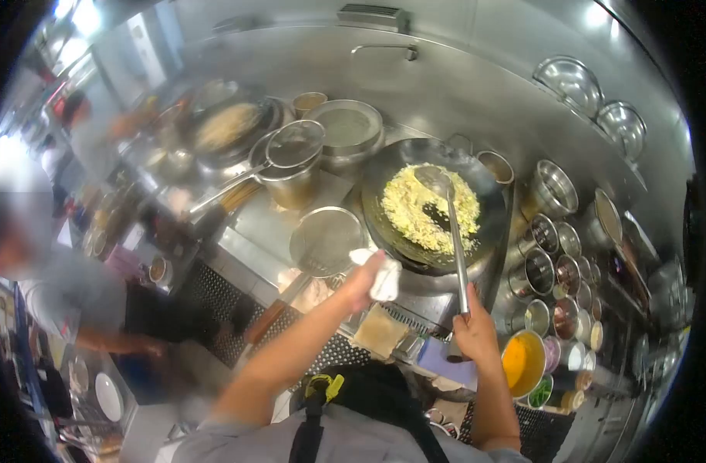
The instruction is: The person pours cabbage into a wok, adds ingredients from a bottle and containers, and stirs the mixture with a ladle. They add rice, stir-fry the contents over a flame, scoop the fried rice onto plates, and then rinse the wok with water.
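Note:
A black wok (488, 239) stands on the stove with yellow fried rice (403, 208) spread in it. The dark wok bottom shows through a gap in the rice. My right hand (475, 328) is closed round the long handle of a metal ladle (458, 247), whose bowl rests in the rice at the far side. My left hand (362, 284) grips a folded white cloth (386, 279) at the near left edge of the wok. Whether a wok handle lies inside the cloth is hidden.
Left of the wok lie a round mesh strainer (327, 241) and another strainer (295, 144) over a metal pot (291, 189). Several metal containers stand at the right, with a bowl of orange liquid (524, 364). Co-workers (60, 270) stand at the left, blurred.

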Motion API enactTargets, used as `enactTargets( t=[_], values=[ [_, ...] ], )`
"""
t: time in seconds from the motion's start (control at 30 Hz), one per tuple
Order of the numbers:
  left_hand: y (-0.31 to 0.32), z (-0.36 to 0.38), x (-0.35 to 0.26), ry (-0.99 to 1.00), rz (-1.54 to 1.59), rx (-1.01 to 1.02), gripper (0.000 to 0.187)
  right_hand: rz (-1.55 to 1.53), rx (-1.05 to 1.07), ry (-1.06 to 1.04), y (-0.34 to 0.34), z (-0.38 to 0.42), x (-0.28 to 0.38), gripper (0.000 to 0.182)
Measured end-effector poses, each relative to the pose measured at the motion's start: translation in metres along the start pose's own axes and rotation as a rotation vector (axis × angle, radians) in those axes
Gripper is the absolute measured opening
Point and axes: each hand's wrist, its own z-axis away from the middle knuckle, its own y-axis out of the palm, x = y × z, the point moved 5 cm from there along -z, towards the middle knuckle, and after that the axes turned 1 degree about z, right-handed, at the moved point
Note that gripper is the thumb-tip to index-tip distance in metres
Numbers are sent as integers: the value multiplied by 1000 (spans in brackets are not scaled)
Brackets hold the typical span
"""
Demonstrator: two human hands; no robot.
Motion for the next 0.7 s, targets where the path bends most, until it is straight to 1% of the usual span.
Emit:
enactTargets(
  t=[0.03, 0.07, 0.1, 0.13, 0.17, 0.2, 0.23, 0.27, 0.3, 0.37, 0.4, 0.43, 0.5, 0.57, 0.6, 0.63, 0.7],
  values=[
    [-1, -11, 2, -45, -73, -125, 45, 14, -7, -61, 5, -4, -12, 69],
    [-3, -25, 7, -68, -95, -108, 44, 27, -22, -120, 9, -4, -20, 69],
    [-3, -40, 11, -92, -120, -87, 44, 61, 8, -100, 13, 0, -27, 69],
    [4, -48, 17, -104, -71, -80, 43, 97, 38, -92, 18, 3, -30, 69],
    [7, -53, 16, -93, -32, -77, 42, 123, 61, -107, 28, -2, -29, 69],
    [3, -58, 14, -101, -70, -76, 41, 116, 32, -162, 38, -1, -34, 68],
    [-3, -62, 18, -111, -98, -78, 40, 64, 45, -127, 42, 1, -30, 67],
    [-11, -69, 25, -73, -40, -81, 38, 11, 56, -91, 47, 2, -25, 67],
    [-18, -73, 31, -46, 19, -76, 36, -86, 104, 48, 45, 14, -13, 66],
    [-18, -27, 13, 77, 39, -77, 34, 122, -32, -28, 44, 20, -8, 61],
    [-35, -20, 14, 105, 38, -71, 33, 237, -183, -141, 46, 27, -6, 54],
    [-46, 9, 2, 134, -9, -10, 33, 213, -282, -209, 45, 31, 6, 53],
    [-81, 58, -14, 227, -41, -83, 32, 136, -461, -343, 44, 47, 34, 50],
    [-99, 113, -45, 475, 0, -44, 30, 25, -420, -423, 58, 48, 39, 47],
    [-115, 135, -56, 527, -33, -61, 33, -27, -380, -436, 61, 52, 60, 42],
    [-128, 154, -62, 579, -10, -157, 36, -456, -238, -235, 77, 45, 45, 42],
    [-145, 196, -83, 673, -35, -221, 36, -326, -93, -272, 100, 42, 97, 39]
  ],
)
